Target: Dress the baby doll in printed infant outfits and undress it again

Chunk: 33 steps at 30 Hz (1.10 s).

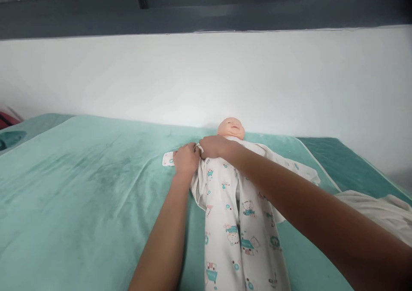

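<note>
A baby doll (232, 127) lies on its back with its head toward the wall. It is dressed in a white printed baby shirt (200, 183) and long white printed baby trousers (222, 222). At the shirt's left side, my left hand (186, 159) is closed on the cloth beside the sleeve cuff (168, 159). My right hand (211, 147) reaches across the doll's chest, its fingers pinched close to the left ones. A thin white strip, seemingly a tie of the shirt, shows between the two hands. The fingertips are partly hidden.
A green sheet (96, 196) covers the surface under the doll. Crumpled white cloth (376, 209) lies at the right. Behind stands a white wall (128, 76) below a dark window frame (206, 14). Something red (7, 120) shows at the far left.
</note>
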Motion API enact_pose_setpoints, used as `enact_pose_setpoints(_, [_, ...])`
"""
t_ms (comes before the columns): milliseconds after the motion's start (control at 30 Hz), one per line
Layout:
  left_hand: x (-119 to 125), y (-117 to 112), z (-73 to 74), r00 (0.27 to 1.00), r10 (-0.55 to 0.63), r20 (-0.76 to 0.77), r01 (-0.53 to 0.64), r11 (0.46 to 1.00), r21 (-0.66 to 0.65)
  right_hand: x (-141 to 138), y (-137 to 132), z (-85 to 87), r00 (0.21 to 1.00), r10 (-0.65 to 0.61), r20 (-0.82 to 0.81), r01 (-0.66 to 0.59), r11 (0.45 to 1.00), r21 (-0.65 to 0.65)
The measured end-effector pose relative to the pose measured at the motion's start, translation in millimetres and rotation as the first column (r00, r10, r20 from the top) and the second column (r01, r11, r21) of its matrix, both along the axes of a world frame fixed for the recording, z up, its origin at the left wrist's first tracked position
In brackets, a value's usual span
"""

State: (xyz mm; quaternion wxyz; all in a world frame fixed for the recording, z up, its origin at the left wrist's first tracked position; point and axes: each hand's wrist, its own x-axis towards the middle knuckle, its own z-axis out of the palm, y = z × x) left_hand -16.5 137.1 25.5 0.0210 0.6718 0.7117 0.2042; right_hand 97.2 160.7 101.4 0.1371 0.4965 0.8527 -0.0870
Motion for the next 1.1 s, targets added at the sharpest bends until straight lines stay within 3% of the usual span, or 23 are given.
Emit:
enact_pose_setpoints(200, [-1.5, -1.5, -1.8, 0.999, -0.019, 0.028, 0.018, 1.0, 0.024, 0.1, -0.3, 0.7, 0.999, 0.011, 0.051, -0.012, 1.0, 0.025])
enact_pose_setpoints(467, [-6.1, -6.3, 2.6, 0.984, 0.005, 0.177, -0.02, 0.996, 0.082, 44.0, -3.9, 17.8, 0.994, 0.059, -0.088, -0.053, 0.996, 0.065])
enact_pose_setpoints(633, [-13.7, -5.9, -3.4, 0.981, -0.012, 0.193, -0.001, 0.998, 0.067, 68.0, -0.9, 27.1, 0.997, 0.022, -0.07, -0.013, 0.991, 0.13])
enact_pose_setpoints(767, [-17.9, -6.9, -6.2, 0.985, -0.01, 0.173, 0.01, 1.0, 0.002, 79.2, -6.2, 37.6, 0.999, -0.014, -0.034, 0.019, 0.99, 0.138])
enact_pose_setpoints(933, [-17.9, -11.4, 0.8, 0.998, 0.011, 0.056, -0.004, 0.992, -0.128, 83.7, -11.0, 41.0, 0.996, -0.03, -0.079, 0.043, 0.985, 0.169])
enact_pose_setpoints(1100, [-10.4, -13.6, 6.2, 0.993, -0.049, -0.109, 0.051, 0.999, 0.018, 69.7, -3.1, 26.5, 0.993, 0.002, -0.122, 0.012, 0.994, 0.11])
